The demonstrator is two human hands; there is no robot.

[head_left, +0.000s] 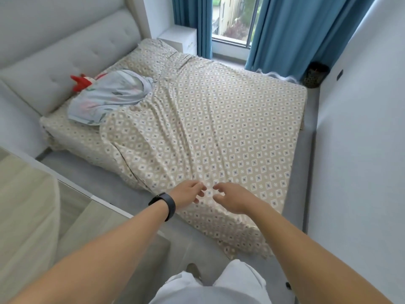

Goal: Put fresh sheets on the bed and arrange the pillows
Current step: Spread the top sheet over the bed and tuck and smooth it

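On one bed point(285, 110), two pillows point(109, 97), two hands point(190, 191)

A home bedroom: a bed point(219, 132) under a patterned sheet against a padded grey headboard point(65, 47) at left, blue curtains point(291, 31) framing the far window point(234, 18).

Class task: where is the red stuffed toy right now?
In the head view, the red stuffed toy lies at the upper left, against the grey padded headboard, partly tucked beside the pale blue floral pillow.

Both forearms are bare, without sleeves. A black wristband point(164, 205) circles the left wrist. Light grey-white shorts point(210, 288) cover the legs.
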